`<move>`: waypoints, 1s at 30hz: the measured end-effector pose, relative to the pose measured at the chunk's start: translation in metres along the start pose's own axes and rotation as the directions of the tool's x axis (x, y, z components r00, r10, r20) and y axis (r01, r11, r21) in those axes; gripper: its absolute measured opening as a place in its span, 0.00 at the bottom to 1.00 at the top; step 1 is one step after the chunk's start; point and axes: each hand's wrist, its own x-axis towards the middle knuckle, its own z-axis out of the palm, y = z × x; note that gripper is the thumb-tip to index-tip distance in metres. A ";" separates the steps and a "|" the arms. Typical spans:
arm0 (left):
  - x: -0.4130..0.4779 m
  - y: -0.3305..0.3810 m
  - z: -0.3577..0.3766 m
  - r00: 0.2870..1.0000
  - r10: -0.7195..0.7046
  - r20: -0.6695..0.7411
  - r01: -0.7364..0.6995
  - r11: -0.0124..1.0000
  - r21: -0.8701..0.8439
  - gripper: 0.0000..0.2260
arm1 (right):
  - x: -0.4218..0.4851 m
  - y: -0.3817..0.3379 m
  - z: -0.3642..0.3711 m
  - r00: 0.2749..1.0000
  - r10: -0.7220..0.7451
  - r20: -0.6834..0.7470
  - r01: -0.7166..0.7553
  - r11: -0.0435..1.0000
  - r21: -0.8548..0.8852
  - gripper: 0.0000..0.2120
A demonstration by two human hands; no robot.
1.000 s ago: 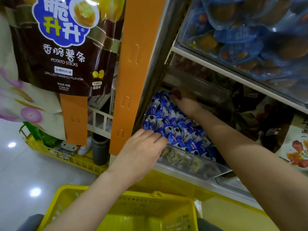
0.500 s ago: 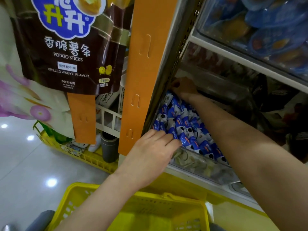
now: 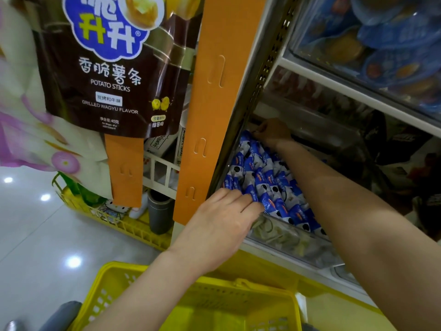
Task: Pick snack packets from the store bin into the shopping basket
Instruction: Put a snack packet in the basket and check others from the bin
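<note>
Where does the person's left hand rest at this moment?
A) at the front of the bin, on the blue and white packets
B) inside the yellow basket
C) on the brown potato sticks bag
A: the left hand lies at the clear bin front wall, its fingers touching the blue and white packets.

Snack packets lie in the bin, the basket before it.
</note>
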 end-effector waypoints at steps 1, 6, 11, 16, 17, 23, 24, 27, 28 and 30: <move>0.000 0.000 0.000 1.000 0.003 0.000 -0.003 1.000 -0.004 0.13 | -0.001 -0.001 0.001 1.000 -0.026 -0.013 0.026 0.999 0.023 0.11; 0.000 -0.001 0.001 1.000 0.015 -0.004 -0.015 1.000 0.000 0.13 | -0.004 -0.009 0.007 0.989 -0.148 0.009 0.147 0.986 0.083 0.13; 0.001 -0.001 0.002 1.000 0.011 -0.003 -0.011 1.000 -0.006 0.13 | -0.007 -0.008 0.002 0.991 -0.131 0.011 0.129 0.989 0.075 0.10; 0.001 0.001 -0.001 0.999 -0.008 0.033 0.009 1.000 -0.024 0.12 | -0.032 -0.021 -0.014 0.955 0.002 -0.298 0.102 0.937 0.335 0.11; 0.001 0.003 -0.003 0.998 -0.019 0.051 0.021 0.999 -0.031 0.11 | -0.042 -0.023 -0.020 0.943 0.021 -0.333 0.113 0.919 0.378 0.11; -0.009 0.016 -0.015 0.971 -0.239 -0.008 0.220 0.905 -0.365 0.12 | -0.122 -0.021 -0.045 0.931 0.039 -0.364 0.209 0.759 0.617 0.06; -0.012 0.019 -0.018 0.956 -0.287 -0.063 0.236 0.878 -0.417 0.11 | -0.136 -0.020 -0.048 0.931 0.031 -0.364 0.228 0.729 0.645 0.06; -0.022 0.027 -0.025 0.875 -0.471 -0.115 0.310 0.726 -0.613 0.08 | -0.179 -0.021 -0.053 0.921 -0.041 -0.387 0.323 0.635 0.702 0.08; -0.025 0.029 -0.026 0.842 -0.537 -0.062 0.347 0.625 -0.699 0.08 | -0.193 -0.021 -0.053 0.922 -0.064 -0.381 0.340 0.602 0.722 0.09; -0.031 0.034 -0.030 0.769 -0.624 0.139 0.437 0.353 -0.827 0.14 | -0.220 -0.022 -0.047 0.929 -0.135 -0.344 0.359 0.549 0.755 0.08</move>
